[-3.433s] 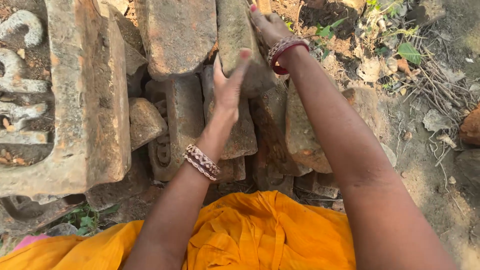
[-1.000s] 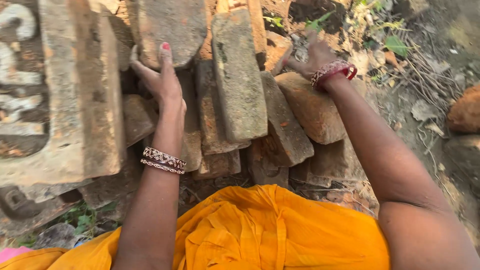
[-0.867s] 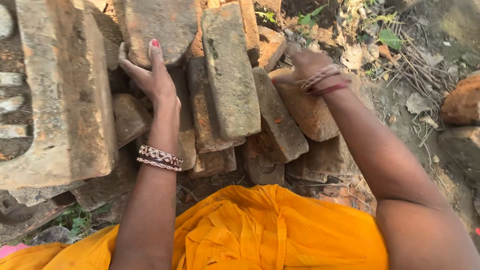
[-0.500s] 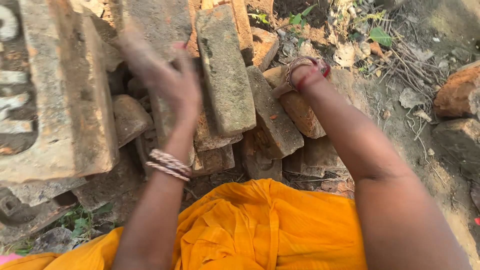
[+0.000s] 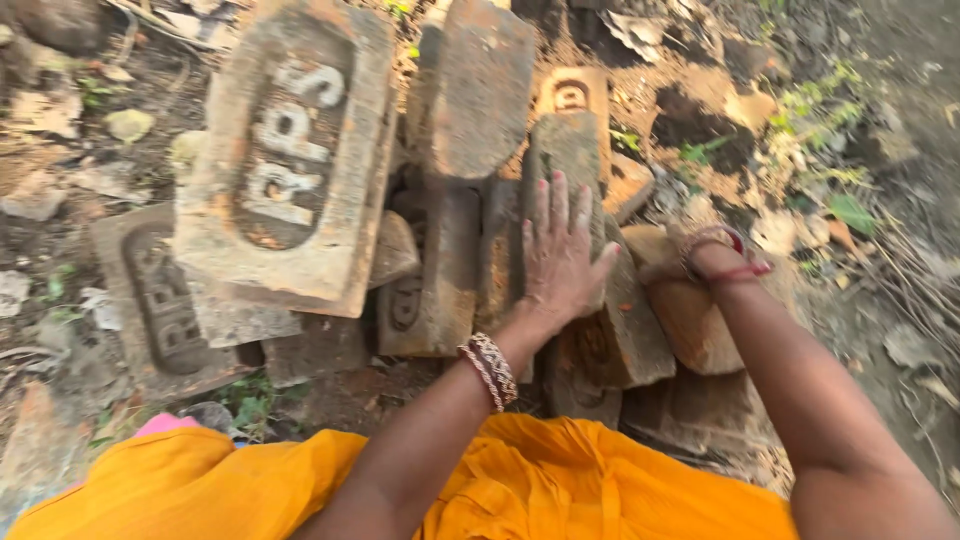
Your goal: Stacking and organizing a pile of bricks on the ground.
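A pile of old weathered bricks lies on the dirt in front of me. My left hand (image 5: 558, 258) rests flat, fingers spread, on a long grey brick (image 5: 568, 148) in the middle of the pile; it wears patterned bangles at the wrist. My right hand (image 5: 668, 256) reaches down beside a reddish brick (image 5: 692, 325) at the pile's right edge. Only its wrist with red bangles and a bit of the palm show; the fingers are hidden between the bricks. My orange garment (image 5: 520, 480) fills the bottom of the view.
A big brick with a stamped hollow (image 5: 290, 170) lies on top at the left, over another stamped one (image 5: 160, 300). A broad grey brick (image 5: 482, 90) and a small stamped brick (image 5: 572, 95) lie farther back. Dry leaves, twigs and weeds (image 5: 850, 210) cover the ground on the right.
My left hand left the brick on the left, swung across and now lies flat on the middle grey brick. My right hand sank lower beside the reddish brick. The view has shifted so that more of the left of the pile shows.
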